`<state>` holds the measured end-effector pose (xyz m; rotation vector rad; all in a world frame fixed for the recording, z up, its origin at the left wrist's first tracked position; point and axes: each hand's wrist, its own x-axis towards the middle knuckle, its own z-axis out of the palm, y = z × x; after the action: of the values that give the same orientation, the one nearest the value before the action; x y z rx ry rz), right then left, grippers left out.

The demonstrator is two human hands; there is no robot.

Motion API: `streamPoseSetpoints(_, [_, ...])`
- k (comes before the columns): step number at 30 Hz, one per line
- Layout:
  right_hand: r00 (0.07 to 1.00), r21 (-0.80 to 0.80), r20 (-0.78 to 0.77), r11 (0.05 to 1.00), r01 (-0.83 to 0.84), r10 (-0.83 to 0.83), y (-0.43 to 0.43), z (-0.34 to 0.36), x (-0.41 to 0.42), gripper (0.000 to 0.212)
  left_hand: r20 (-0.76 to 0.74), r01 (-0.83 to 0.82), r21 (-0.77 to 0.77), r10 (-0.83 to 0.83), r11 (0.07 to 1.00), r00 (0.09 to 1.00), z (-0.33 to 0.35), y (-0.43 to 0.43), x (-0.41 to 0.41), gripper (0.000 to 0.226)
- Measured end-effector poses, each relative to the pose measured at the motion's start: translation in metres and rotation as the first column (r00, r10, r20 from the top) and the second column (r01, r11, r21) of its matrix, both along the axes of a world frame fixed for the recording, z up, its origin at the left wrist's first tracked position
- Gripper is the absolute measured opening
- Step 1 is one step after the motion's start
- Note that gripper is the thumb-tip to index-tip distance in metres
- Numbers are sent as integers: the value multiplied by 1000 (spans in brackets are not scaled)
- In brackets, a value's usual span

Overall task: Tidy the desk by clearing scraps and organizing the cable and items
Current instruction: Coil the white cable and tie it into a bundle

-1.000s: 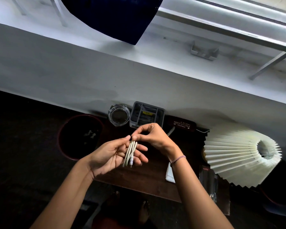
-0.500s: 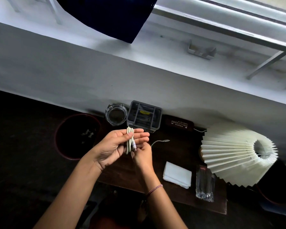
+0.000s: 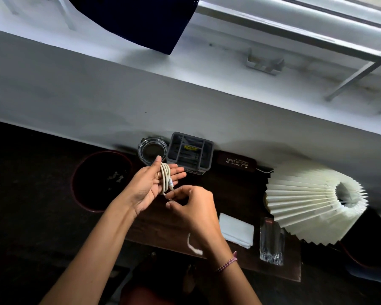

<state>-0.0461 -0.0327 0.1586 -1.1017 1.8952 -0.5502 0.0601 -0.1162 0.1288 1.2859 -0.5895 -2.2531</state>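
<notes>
A white cable (image 3: 165,178) is looped in several turns around the fingers of my left hand (image 3: 151,186), held palm-up over the dark desk (image 3: 229,194). My right hand (image 3: 190,205) sits just below and to the right of the coil, pinching the cable's loose stretch at the coil's lower end. A free tail of the cable (image 3: 194,246) hangs below my right wrist. Small pale scraps (image 3: 116,176) lie inside a round dark bin (image 3: 101,180) left of the desk.
Along the wall stand a glass ashtray (image 3: 151,150), a grey organizer tray (image 3: 190,153) and a dark spectacle case (image 3: 237,161). A folded white napkin (image 3: 235,230) and a drinking glass (image 3: 271,243) lie near the front edge. A pleated lampshade (image 3: 312,201) fills the right.
My right hand has dropped from above the coil to below it, carrying the loose cable end round. The end that lay across the desk now hangs under my right wrist.
</notes>
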Motion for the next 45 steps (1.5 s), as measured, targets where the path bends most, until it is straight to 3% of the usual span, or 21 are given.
streamPoseSetpoints(1, [1000, -22, 5, 1000, -10, 10, -1, 4, -2, 8, -7, -7, 11, 7, 1000, 1000, 0, 0, 0, 52])
streamPoseSetpoints(3, [998, -62, -23, 997, -54, 52, -5, 11, -5, 15, 2, 24, 13, -24, 1000, 1000, 0, 1, -2, 49])
streamPoseSetpoints(8, [983, -107, -152, 987, -118, 101, -21, 21, -25, 23, 72, 238, -40, -235, 970, 969, -2, 4, 1, 55])
streamPoseSetpoints(11, [977, -50, -46, 977, -208, 206, -32, 23, -44, 25, 27, 322, -8, -322, 947, 946, 3, 5, 4, 47])
streamPoseSetpoints(14, [952, 13, 144, 962, -274, 270, -42, 20, -56, 25, 48, 429, -10, -428, 903, 903, 5, 7, 5, 63])
streamPoseSetpoints(18, [901, 5, 359, 965, -264, 245, -48, 10, -66, 22, -116, 531, 23, -526, 847, 843, 10, 11, 8, 64])
streamPoseSetpoints(22, [827, -35, 527, 978, -207, 194, -49, -5, -72, 23, -208, 583, 27, -566, 812, 798, 12, 13, 12, 64])
streamPoseSetpoints(26, [678, -20, 731, 995, -94, 78, -35, -27, -70, 33, -298, 617, 12, -586, 787, 754, 16, 21, 11, 58])
streamPoseSetpoints(29, [609, -5, 793, 1000, 23, -10, -23, -40, -66, 31, -289, 605, -1, -580, 796, 762, 18, 24, 10, 51])
streamPoseSetpoints(33, [593, -7, 801, 988, 154, -87, -18, -43, -63, 26, -203, 604, -56, -601, 795, 773, 20, 28, 6, 37])
streamPoseSetpoints(40, [639, -78, 767, 979, 190, -63, -14, -36, -68, 34, -202, 610, -81, -613, 788, 764, 19, 33, 1, 33])
streamPoseSetpoints(45, [611, -84, 786, 963, 255, -93, -10, -34, -67, 23, -207, 637, -105, -644, 763, 737, 21, 32, -3, 34])
